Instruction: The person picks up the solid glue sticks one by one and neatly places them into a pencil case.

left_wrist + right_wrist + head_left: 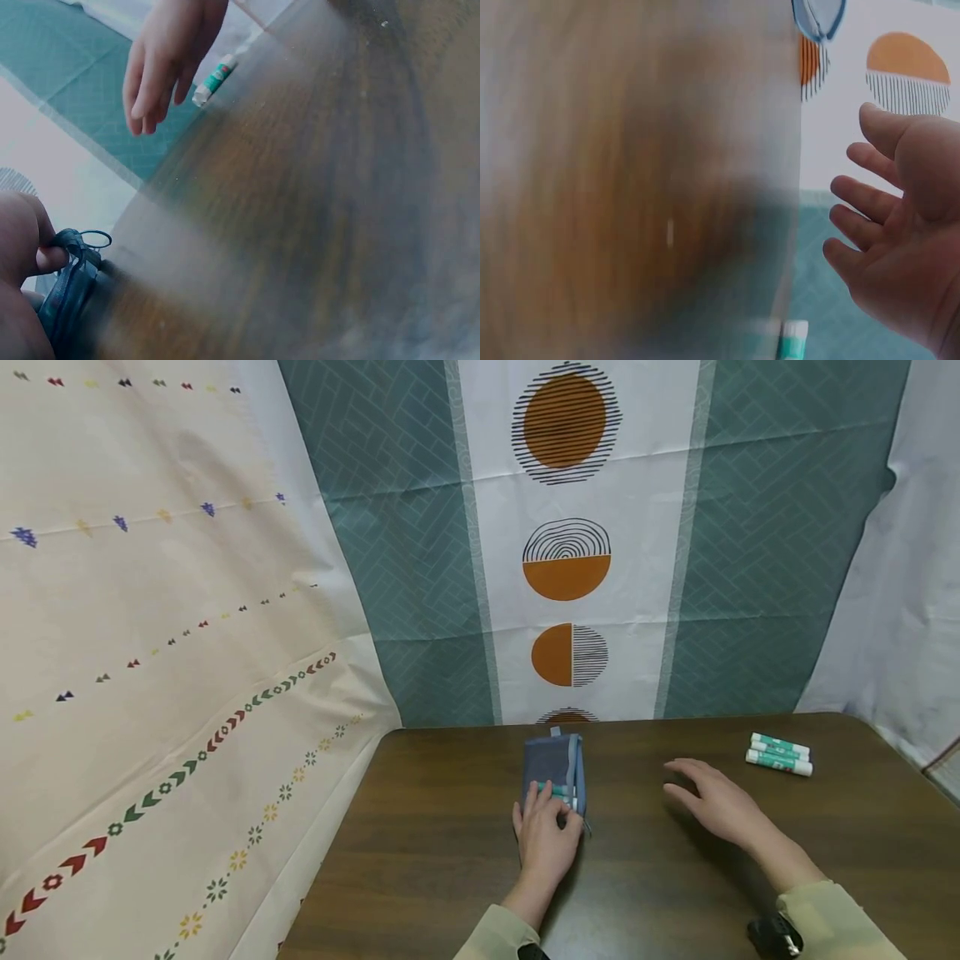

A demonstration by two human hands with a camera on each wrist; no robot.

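Observation:
A blue zippered pencil case lies lengthwise on the table, its zip along the right side. My left hand is on its near end; in the left wrist view the thumb and a finger pinch the case by the zip end, where a small loop sticks out. Something green and white, like a marker, shows at the case beside the fingertips. My right hand hovers over the table to the right, fingers apart and relaxed, holding nothing, as the right wrist view also shows.
White-and-green markers lie side by side at the back right of the brown wooden table. A patterned cloth hangs along the left, and a green-and-white curtain hangs behind the table's far edge.

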